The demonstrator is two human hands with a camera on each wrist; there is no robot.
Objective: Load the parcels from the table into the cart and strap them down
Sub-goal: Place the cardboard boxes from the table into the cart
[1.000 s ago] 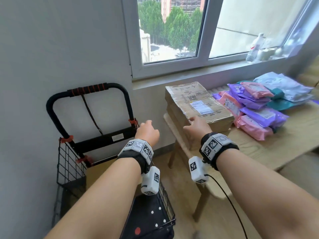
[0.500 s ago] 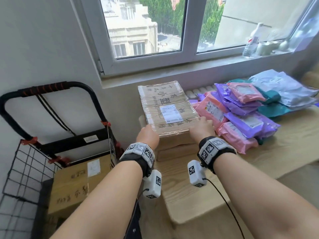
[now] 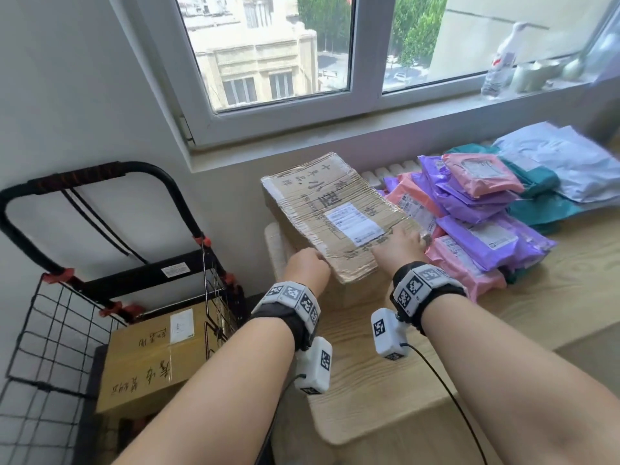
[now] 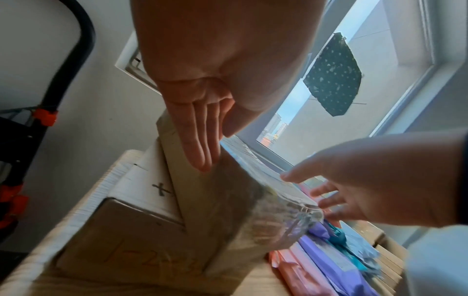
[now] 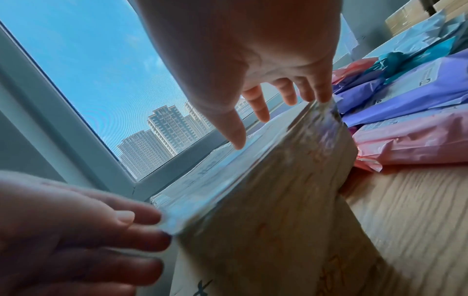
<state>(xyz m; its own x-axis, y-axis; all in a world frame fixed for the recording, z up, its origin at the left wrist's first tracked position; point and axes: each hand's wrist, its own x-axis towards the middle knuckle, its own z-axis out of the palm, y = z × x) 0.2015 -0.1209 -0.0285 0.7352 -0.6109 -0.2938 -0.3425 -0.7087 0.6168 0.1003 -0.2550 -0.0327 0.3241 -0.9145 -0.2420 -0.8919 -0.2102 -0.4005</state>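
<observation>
A tape-wrapped cardboard box (image 3: pixel 335 223) lies skewed on top of a second box (image 3: pixel 362 293) at the table's left end. My left hand (image 3: pixel 307 270) presses its straight fingers (image 4: pixel 197 140) flat against the top box's left side (image 4: pixel 228 210). My right hand (image 3: pixel 397 245) has its spread fingers (image 5: pixel 278 90) at the near right corner, thumb on the top face. The black cart (image 3: pixel 84 176) stands to the left, with one brown box (image 3: pixel 154 354) inside its wire basket (image 3: pixel 50 330). Black strap cords (image 3: pixel 97 223) hang from the handle.
Pink, purple, teal and pale blue mailer bags (image 3: pixel 486 223) are piled to the right of the boxes on the wooden table (image 3: pixel 385 380). A bottle (image 3: pixel 500 68) and jars stand on the window sill behind. The wall is close behind the cart.
My left hand has come from above the cart to the top box's left side. The top box has turned, and its near end now sticks out toward me over the lower box.
</observation>
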